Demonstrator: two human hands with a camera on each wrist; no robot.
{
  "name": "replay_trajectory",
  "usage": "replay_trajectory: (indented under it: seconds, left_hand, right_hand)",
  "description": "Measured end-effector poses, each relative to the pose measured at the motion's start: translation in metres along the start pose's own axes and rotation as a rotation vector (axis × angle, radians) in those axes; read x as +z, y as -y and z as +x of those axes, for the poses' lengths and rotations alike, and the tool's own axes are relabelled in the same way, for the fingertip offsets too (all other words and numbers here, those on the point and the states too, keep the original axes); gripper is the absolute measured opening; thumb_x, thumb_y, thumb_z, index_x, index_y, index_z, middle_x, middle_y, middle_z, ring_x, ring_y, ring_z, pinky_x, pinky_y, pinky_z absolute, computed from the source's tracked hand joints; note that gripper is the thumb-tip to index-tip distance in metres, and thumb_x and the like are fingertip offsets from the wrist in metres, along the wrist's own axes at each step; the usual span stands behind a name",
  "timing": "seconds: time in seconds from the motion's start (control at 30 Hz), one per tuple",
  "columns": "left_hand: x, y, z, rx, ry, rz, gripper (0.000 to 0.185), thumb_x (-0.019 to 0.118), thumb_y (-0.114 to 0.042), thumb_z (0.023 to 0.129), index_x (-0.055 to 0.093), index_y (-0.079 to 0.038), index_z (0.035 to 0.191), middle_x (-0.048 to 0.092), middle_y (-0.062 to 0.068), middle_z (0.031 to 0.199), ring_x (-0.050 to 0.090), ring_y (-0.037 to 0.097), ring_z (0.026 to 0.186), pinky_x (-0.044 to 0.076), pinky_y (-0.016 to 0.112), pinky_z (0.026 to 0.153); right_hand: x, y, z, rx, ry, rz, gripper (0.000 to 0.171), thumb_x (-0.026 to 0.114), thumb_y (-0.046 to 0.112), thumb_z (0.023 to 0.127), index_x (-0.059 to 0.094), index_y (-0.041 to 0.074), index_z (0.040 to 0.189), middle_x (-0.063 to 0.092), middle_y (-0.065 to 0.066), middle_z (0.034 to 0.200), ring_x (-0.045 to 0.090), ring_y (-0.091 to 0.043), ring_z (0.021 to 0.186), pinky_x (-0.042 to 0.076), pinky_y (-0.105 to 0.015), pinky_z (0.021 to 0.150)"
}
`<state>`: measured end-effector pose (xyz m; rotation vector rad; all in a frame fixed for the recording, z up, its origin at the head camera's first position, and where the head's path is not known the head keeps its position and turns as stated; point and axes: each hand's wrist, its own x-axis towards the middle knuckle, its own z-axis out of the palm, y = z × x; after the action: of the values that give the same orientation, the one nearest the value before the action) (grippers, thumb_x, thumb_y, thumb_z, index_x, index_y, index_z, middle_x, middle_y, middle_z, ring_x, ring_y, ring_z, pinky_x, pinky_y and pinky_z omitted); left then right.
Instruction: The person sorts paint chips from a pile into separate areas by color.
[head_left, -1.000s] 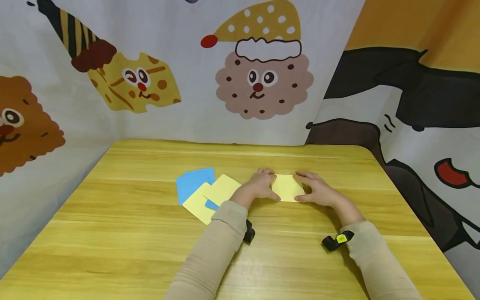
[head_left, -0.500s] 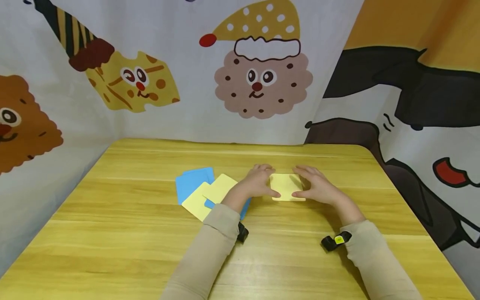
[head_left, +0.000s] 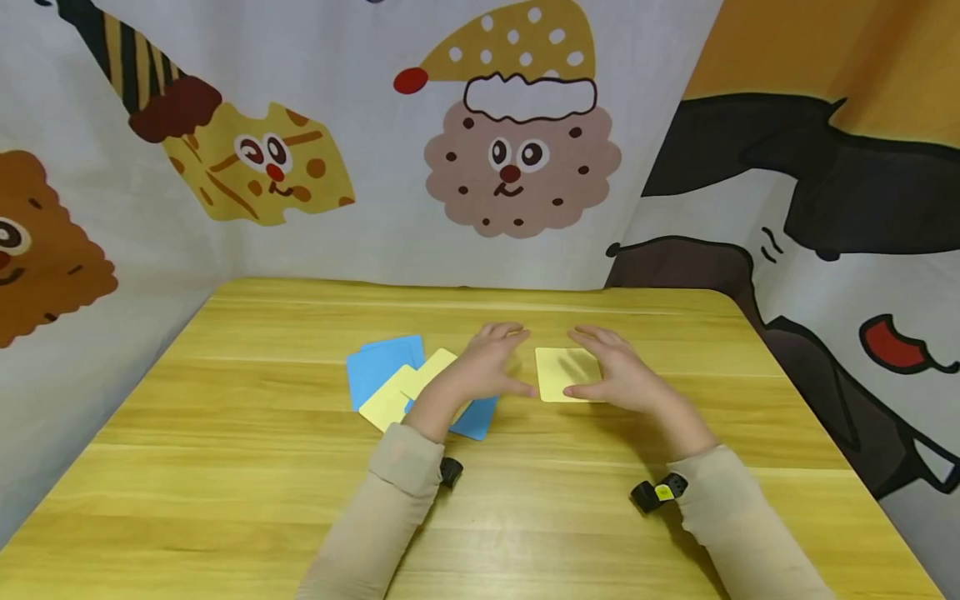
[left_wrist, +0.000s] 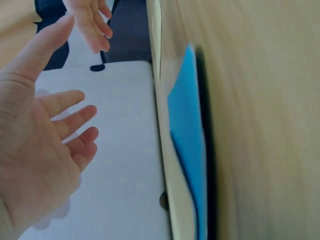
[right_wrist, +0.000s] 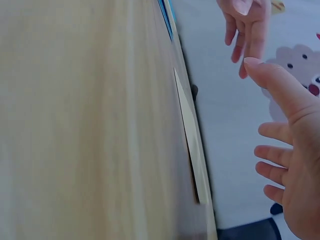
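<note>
Loose blue and yellow cards (head_left: 397, 383) at 9 o'clock of the left hand (head_left: 487, 367), grip wide, holding nothing. Yellow card (head_left: 564, 372) flat on bench (head_left: 225, 467) at centre; right hand (head_left: 618, 379) at its 3 o'clock, grip wide, empty. Judged: card just placed; next needs a reach to 9 o'clock and a pinch on one loose card.

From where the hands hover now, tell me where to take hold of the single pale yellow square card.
The pale yellow square card lies flat on the wooden table, apart from the pile. Probably pinch its near right corner with the right hand, coming from the right: that corner sits just under the thumb, and flat card offers only edges.
</note>
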<state>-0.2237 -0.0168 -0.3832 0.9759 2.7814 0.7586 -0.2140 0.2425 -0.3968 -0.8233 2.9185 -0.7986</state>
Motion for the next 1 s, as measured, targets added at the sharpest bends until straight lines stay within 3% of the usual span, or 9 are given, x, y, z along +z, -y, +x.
replay_trajectory:
  seconds: [0.2,0.57,0.77,1.0]
  left_hand:
    - [-0.010,0.009,-0.017,-0.003,-0.045,0.015,0.100,0.078,-0.053,0.074,0.033,-0.005,0.149,0.028,0.009,0.153,0.021,0.030,0.139,0.022,0.050,0.109]
    - [-0.033,0.041,-0.051,-0.026,-0.064,-0.008,0.100,0.084,-0.043,0.071,0.034,-0.004,0.148,0.028,0.010,0.152,0.021,0.030,0.138,0.027,0.053,0.106]
    - [-0.042,0.061,-0.065,-0.029,-0.038,-0.020,0.100,0.085,-0.041,0.070,0.034,-0.004,0.148,0.029,0.011,0.151,0.022,0.031,0.138,0.029,0.054,0.105]
    - [-0.049,0.079,-0.067,0.038,-0.010,0.023,0.099,0.086,-0.037,0.069,0.036,0.001,0.145,0.033,0.016,0.148,0.027,0.034,0.135,0.031,0.056,0.103]
  right_hand:
    - [0.009,0.015,0.006,-0.030,-0.014,0.005,0.095,0.077,0.052,0.075,0.037,0.005,0.147,0.030,-0.017,0.150,0.024,-0.041,0.136,0.020,-0.065,0.103]
    - [0.033,0.051,0.020,-0.065,-0.005,0.014,0.094,0.080,0.045,0.074,0.036,0.006,0.148,0.031,-0.015,0.150,0.027,-0.038,0.135,0.021,-0.061,0.105]
    - [0.048,0.073,0.027,-0.019,-0.027,-0.005,0.099,0.078,0.051,0.073,0.033,0.005,0.149,0.032,-0.016,0.150,0.026,-0.035,0.137,0.019,-0.055,0.108]
    - [0.064,0.097,0.033,0.058,-0.041,-0.030,0.102,0.074,0.059,0.074,0.031,0.006,0.149,0.030,-0.015,0.151,0.026,-0.036,0.137,0.021,-0.055,0.108]
